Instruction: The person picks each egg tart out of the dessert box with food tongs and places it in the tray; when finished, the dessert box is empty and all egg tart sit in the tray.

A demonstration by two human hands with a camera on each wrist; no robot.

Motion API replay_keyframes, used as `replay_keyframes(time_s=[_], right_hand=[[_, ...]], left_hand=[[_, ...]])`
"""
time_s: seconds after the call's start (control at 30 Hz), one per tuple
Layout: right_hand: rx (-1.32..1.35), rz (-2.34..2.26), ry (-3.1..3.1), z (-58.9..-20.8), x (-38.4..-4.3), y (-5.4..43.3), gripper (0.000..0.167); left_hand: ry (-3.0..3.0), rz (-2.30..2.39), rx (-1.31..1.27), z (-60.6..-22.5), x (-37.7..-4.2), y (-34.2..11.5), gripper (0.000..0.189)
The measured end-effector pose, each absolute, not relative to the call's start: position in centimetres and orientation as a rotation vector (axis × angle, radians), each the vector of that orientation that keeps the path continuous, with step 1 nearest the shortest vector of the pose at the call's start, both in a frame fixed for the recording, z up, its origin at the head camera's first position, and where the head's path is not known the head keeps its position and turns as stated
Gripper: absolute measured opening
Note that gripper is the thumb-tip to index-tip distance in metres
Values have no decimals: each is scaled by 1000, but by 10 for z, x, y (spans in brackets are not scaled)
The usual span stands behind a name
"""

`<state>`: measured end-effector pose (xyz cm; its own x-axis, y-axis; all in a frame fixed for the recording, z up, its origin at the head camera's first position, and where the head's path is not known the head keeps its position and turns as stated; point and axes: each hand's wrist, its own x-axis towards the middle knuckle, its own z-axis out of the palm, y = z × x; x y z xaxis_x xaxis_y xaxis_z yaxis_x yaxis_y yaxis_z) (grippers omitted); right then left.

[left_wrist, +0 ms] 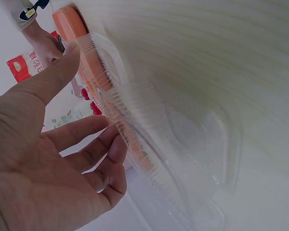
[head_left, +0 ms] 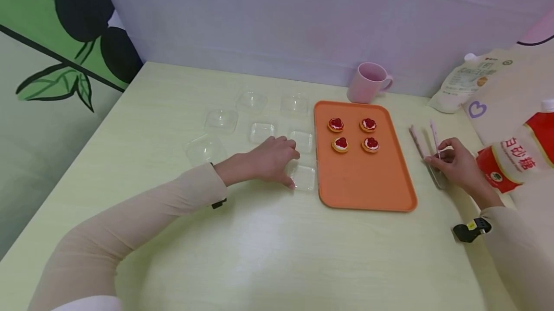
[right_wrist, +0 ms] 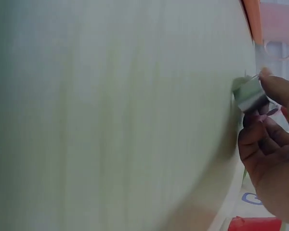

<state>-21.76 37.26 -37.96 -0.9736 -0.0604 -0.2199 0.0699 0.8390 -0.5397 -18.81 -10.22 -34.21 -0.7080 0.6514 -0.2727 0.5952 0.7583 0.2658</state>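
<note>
My left hand (head_left: 273,157) reaches over a small clear plastic box (head_left: 305,178) beside the orange tray (head_left: 368,191). In the left wrist view its thumb and fingers are spread along the ribbed rim of a clear box (left_wrist: 149,130), fingertips right at the edge. My right hand (head_left: 456,164) pinches metal tongs with pink ends (head_left: 420,143) at the table's right side; their bent metal end (right_wrist: 250,95) shows in the right wrist view. Several small tarts (head_left: 340,144) topped with cream and red fruit sit on the tray's far half.
More clear plastic boxes (head_left: 261,131) and domed clear lids (head_left: 221,119) stand left of the tray. A pink mug (head_left: 365,85) is behind it. At the right are a white pouch (head_left: 459,82) and a red-and-white sugar bag (head_left: 515,157).
</note>
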Motion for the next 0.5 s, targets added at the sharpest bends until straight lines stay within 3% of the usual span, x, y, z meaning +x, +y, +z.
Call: replay_keyframes(time_s=[0.5], right_hand=[[57,-646,2679,-366,-221,382,86]], left_hand=[[2608,222,949,-342,-187,-102,72]])
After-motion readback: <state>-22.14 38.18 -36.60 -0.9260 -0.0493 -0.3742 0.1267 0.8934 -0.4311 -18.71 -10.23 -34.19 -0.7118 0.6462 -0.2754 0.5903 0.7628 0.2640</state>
